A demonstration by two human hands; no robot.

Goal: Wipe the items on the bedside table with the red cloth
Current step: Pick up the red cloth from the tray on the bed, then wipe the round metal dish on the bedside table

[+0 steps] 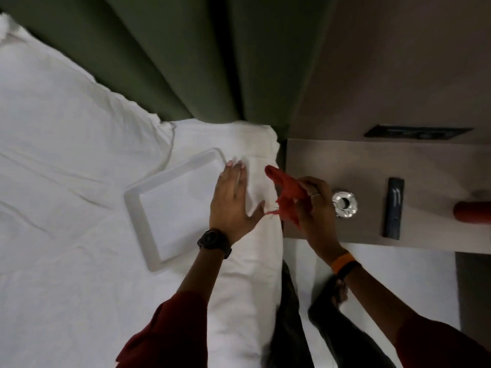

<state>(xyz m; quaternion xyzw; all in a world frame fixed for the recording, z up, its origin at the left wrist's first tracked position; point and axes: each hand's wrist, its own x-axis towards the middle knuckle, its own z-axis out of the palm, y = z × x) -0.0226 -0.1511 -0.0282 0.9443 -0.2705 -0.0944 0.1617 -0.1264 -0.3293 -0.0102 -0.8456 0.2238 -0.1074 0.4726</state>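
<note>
The fingers of the right hand (314, 205) are clamped on the red cloth (285, 196), bunched and hanging over the gap between the bed (66, 155) and the left edge of the table (372, 160). The left hand (233, 200) lies flat on the white bedding, fingers together and extended, thumb spread toward the cloth, its fingertips at the corner of a white tray (143, 205) resting on the bed. A dark watch (212, 239) sits on the left wrist, an orange band (342, 260) on the right. On the table, just beside the right hand, stands a shiny glass ashtray (344, 204); further right lies a black remote (394, 208), then a red cylinder (473, 212) at the frame's edge.
</note>
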